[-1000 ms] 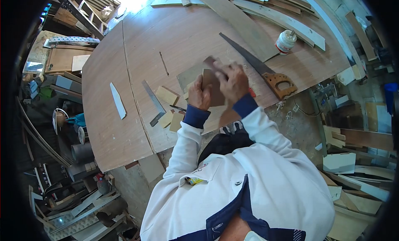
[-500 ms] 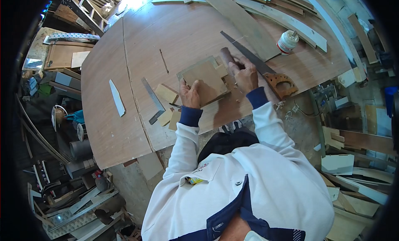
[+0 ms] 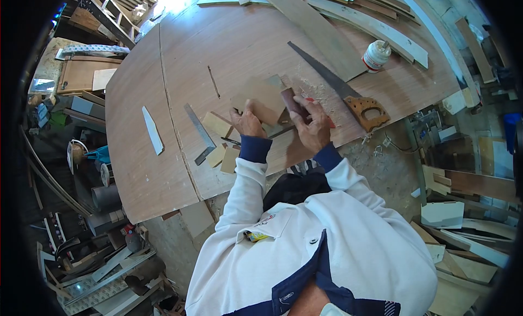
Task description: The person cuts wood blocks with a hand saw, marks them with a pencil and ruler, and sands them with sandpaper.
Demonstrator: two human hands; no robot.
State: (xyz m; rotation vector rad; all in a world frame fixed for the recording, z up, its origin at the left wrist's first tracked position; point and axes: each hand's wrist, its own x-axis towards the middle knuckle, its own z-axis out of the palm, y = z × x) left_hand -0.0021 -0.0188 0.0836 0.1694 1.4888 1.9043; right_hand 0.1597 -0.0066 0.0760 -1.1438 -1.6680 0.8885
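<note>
My left hand (image 3: 248,121) is closed on the near left edge of a small square wooden board (image 3: 256,98), which is smeared by motion. In my right hand (image 3: 314,125) is a brown sanding block (image 3: 292,102), gripped against the board's right side. Something red (image 3: 309,100) shows beside the right fingers, mostly hidden. Sawdust (image 3: 313,90) is scattered just beyond. Small wood blocks (image 3: 218,123) and a try square (image 3: 200,132) lie left of my left hand. To the right of my right hand rests a handsaw (image 3: 340,87) with a wooden handle.
A white glue bottle (image 3: 377,56) stands at the table's right, near long boards (image 3: 370,27). A pointed white strip (image 3: 153,129) and a thin brown stick (image 3: 213,82) lie on the wooden table (image 3: 136,174). Offcuts crowd the floor on both sides.
My right hand has moved left and nearer to me with the sanding block, now against the board. The board has shifted slightly left. Sawdust and the red thing have come into view.
</note>
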